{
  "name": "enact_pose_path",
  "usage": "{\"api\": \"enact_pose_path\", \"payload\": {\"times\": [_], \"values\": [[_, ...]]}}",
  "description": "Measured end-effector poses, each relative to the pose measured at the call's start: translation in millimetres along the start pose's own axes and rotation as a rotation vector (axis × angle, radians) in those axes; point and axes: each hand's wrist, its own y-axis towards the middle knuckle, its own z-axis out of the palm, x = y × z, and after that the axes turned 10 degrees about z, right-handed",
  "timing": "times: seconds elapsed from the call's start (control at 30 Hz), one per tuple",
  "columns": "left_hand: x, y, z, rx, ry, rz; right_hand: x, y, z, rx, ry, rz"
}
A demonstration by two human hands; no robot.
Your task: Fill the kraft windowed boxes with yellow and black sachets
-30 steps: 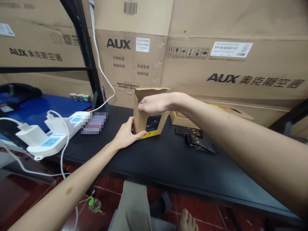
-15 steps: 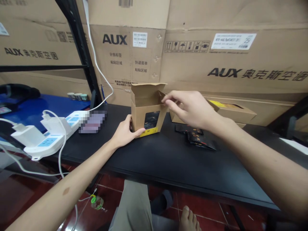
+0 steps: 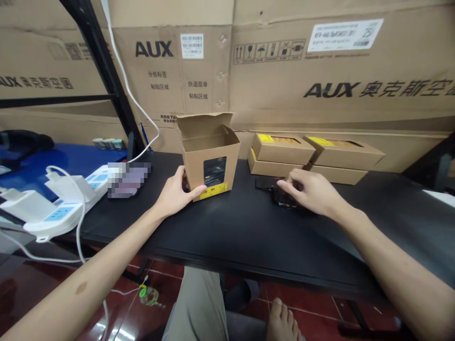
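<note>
An upright brown cardboard box [image 3: 194, 163] stands on the black table with its top flap raised. Black packets [image 3: 215, 171] show through its front window, above a yellow label. My left hand [image 3: 174, 193] grips the box's lower left side, thumb across the front and fingers mostly hidden behind. Over to the right, my right hand [image 3: 311, 189] is closed with its fingertips on a black sachet [image 3: 281, 196] lying on the table. Another flat black sachet [image 3: 263, 183] lies just left of it. The fingers partly cover the sachet in their grasp.
Brown boxes with yellow labels [image 3: 280, 150] are stacked at the back right. On the left sit a white power strip [image 3: 46, 232] with plugs and cables, and a blurred-out flat item [image 3: 130, 182]. Large AUX cartons [image 3: 266, 94] wall off the back beside a black metal post [image 3: 95, 42].
My right hand has left the box's open top and come down, rightward, onto the black sachets. My left hand still grips the box. The view has shifted slightly.
</note>
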Motion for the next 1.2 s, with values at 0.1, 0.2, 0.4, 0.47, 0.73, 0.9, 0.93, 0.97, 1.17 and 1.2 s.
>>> {"api": "enact_pose_path", "payload": {"times": [0.1,0.2,0.4,0.47,0.73,0.9,0.93,0.97,1.17,1.2], "values": [[0.9,0.1,0.5,-0.012,0.018,0.01,5.2,-4.8,2.9,0.063,0.049,-0.067],[1.3,0.6,1.1,-0.017,0.014,0.012,19.1,-6.9,8.7,0.13,0.173,-0.085],[1.3,0.6,0.8,-0.015,0.016,0.009,40.0,-11.4,13.9,0.08,0.474,-0.097],[1.4,0.5,0.6,-0.01,0.006,0.009,37.9,-11.3,13.0,0.008,0.504,-0.077],[2.3,0.6,1.1,-0.015,0.011,-0.002,20.2,-8.6,16.1,0.09,0.319,-0.092],[1.6,0.4,0.9,-0.012,0.006,-0.005,20.7,-8.4,22.6,0.188,0.222,-0.17],[1.4,0.5,0.8,-0.013,0.008,-0.005,20.8,-8.4,23.1,0.195,0.21,-0.17],[1.1,0.5,0.7,-0.014,0.009,-0.005,20.7,-8.4,23.4,0.199,0.197,-0.17],[1.2,0.8,0.8,-0.018,0.007,-0.001,18.6,-9.7,23.3,0.204,0.148,-0.177],[1.5,0.8,0.8,-0.018,0.007,0.0,18.1,-9.9,23.5,0.204,0.149,-0.18]]}}
